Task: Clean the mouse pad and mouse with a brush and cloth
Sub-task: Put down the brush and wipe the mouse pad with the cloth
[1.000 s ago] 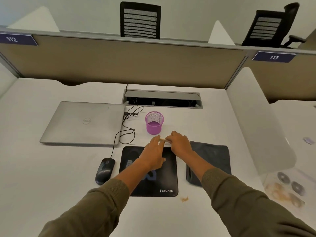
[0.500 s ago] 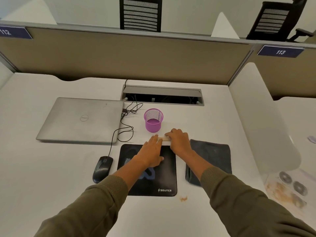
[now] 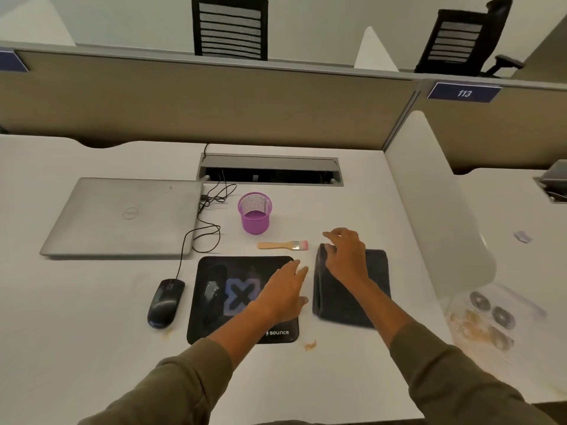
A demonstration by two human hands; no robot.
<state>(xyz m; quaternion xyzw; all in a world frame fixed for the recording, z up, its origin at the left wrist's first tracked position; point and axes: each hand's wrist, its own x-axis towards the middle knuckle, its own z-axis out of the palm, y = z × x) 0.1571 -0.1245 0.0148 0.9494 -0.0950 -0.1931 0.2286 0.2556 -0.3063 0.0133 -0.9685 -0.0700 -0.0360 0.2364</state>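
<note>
White tabletop (image 3: pixel 92 332) with open grey cable hatch (image 3: pixel 270 167) at rear. Tan fabric partition (image 3: pixel 199 102) behind, grey-capped, carrying blue plate "113" (image 3: pixel 464 92). White side divider (image 3: pixel 435 210) at right. Two black mesh-back office chairs (image 3: pixel 230 26) (image 3: pixel 460 38) beyond; pale wall (image 3: pixel 322 23).

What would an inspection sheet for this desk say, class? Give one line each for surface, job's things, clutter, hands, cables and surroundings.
Surface: white desk, brownish smears near its front edge.
Job's things: brush lying free behind the mouse pad; mouse left of the pad; dark cloth to its right.
Clutter: closed laptop, purple mesh cup.
Hands: left hand flat over the pad; right hand on the cloth, grip unclear.
Cables: black cable looped beside the laptop.
Surroundings: partition, two chairs behind.
</note>
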